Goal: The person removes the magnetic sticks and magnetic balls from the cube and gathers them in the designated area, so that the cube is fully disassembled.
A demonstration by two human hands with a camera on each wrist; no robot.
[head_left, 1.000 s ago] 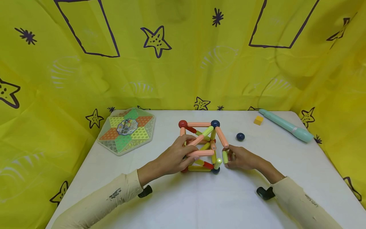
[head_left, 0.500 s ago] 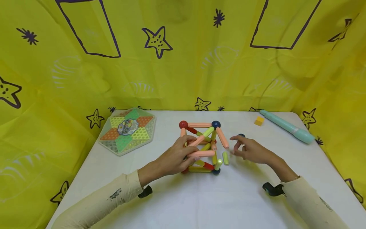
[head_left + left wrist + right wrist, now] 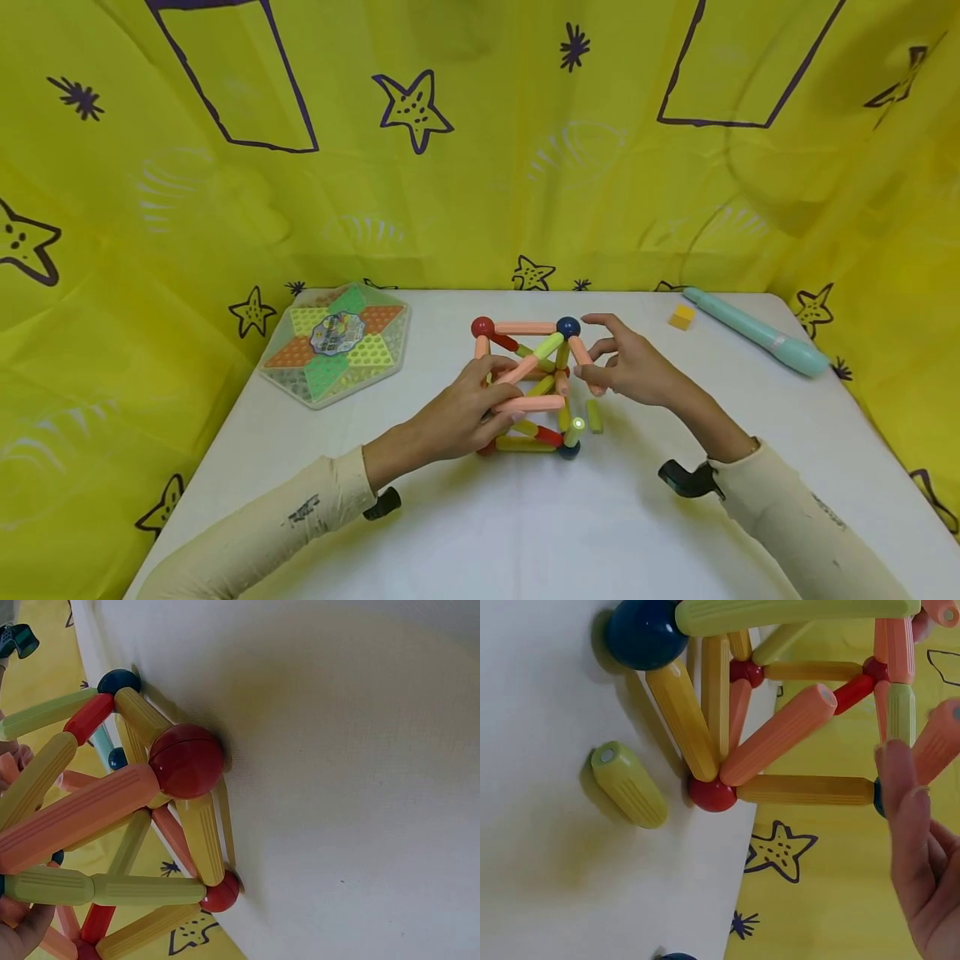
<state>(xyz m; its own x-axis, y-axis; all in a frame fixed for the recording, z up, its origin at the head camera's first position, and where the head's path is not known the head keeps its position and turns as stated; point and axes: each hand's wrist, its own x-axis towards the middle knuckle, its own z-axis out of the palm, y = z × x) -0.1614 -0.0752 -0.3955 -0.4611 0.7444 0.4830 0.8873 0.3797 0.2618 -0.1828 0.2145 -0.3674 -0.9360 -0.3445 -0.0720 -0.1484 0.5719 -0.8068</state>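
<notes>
A frame of magnetic rods and balls stands on the table, with a red ball [image 3: 482,327] and a dark blue ball [image 3: 568,327] at its upper back corners. My left hand [image 3: 468,412] grips its near left upper corner, fingers around the salmon rods [image 3: 534,403]; the ball there is hidden. At the right side, my right hand [image 3: 637,367] has its index finger extended beside the dark blue ball. Its thumb is at a salmon rod [image 3: 581,357] that slants from that ball, its end free. A short light green rod [image 3: 630,785] lies loose beside the frame.
A star-patterned board game [image 3: 335,343] lies at the back left. Further right are a yellow cube [image 3: 682,317] and a long turquoise object [image 3: 753,331]. A loose dark blue ball [image 3: 678,956] shows at the right wrist view's bottom edge.
My right hand has let go of the short light green rod, leaving it on the table, then moved up to the frame's upper right. The left hand has kept its grip.
</notes>
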